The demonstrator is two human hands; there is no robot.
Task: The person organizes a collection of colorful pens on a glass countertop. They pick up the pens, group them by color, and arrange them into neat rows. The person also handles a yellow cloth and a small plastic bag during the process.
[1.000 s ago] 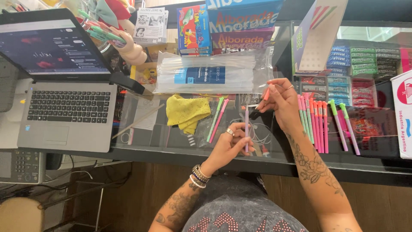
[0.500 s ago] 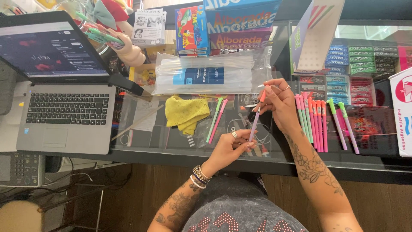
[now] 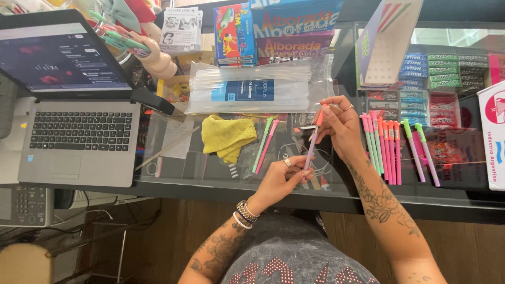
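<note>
My left hand (image 3: 281, 179) pinches the lower end of a thin pink pen (image 3: 311, 147) above the glass counter (image 3: 210, 173). My right hand (image 3: 339, 123) grips the pen's upper end, where an orange cap shows at the fingertips. The pen leans with its top toward the right. A row of several pink, orange and green pens (image 3: 389, 150) lies just right of my right hand. One green and one pink pen (image 3: 264, 144) lie side by side left of my left hand, next to a crumpled yellow cloth (image 3: 226, 137).
An open laptop (image 3: 79, 131) sits at the left. A clear bag of plastic sticks (image 3: 252, 92) lies behind the cloth. Coloured boxes (image 3: 279, 31) stand at the back. Small packets (image 3: 442, 68) fill the shelf under the glass at right; a white box (image 3: 494, 137) stands at the far right.
The pen has tilted from near upright to leaning right, and my right hand has shifted up along it to the capped end. My left hand keeps its hold.
</note>
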